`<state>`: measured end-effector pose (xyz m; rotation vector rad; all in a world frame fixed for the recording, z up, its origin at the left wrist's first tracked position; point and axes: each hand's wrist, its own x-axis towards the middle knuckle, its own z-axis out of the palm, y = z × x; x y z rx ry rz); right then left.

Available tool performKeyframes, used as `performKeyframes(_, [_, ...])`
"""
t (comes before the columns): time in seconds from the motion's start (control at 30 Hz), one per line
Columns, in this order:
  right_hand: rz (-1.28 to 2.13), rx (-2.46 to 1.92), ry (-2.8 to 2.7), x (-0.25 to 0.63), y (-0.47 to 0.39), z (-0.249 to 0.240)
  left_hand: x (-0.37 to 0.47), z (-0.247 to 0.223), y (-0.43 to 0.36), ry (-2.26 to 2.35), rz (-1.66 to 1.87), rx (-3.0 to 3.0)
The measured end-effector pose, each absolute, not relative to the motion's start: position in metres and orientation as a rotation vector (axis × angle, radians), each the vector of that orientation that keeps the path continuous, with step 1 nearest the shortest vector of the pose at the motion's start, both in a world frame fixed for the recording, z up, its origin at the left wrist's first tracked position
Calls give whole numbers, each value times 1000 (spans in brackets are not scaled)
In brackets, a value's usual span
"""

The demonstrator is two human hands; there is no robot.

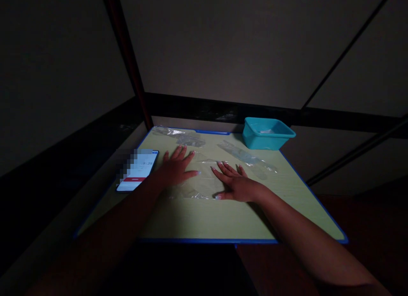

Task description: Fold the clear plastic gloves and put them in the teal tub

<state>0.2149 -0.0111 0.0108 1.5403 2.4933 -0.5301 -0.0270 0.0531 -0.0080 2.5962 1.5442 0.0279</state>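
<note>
phone (140,172), table (204,221) 9 o'clock | left hand (174,168) spread, palm down, clear sheet's (208,183) 10 o'clock | film piece (190,140), 11 o'clock | clear sheet flat, mid-table | right hand (238,186) spread likewise, sheet's 3 o'clock | film strip (244,154), 2 o'clock | teal bin (263,140), 1 o'clock

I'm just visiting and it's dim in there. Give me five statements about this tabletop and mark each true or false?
1. The left hand and right hand lie on clear, thin plastic film. True.
2. Both hands are clenched into fists. False: they are open, fingers spread.
3. A turquoise, rectangular plastic tub stands at the far right of the pale-yellow, blue-edged table. True.
4. The tub is upside down. False: its opening faces up.
5. A rectangular phone with a lit screen lies left of the left hand. True.
</note>
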Motion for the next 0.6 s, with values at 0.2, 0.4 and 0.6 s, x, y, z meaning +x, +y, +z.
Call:
performKeyframes(0.2, [-559, 1504, 2545, 218, -14, 14, -24, -7, 50, 1281, -42, 2668])
performKeyframes(0.4, [-499, 1536, 2755, 222, -10, 15, -26, -12, 57, 1452, 172, 2697])
performKeyframes(0.6, [-239, 2105, 2750, 231, 16, -5, -28, -21, 67, 1480, 389, 2685])
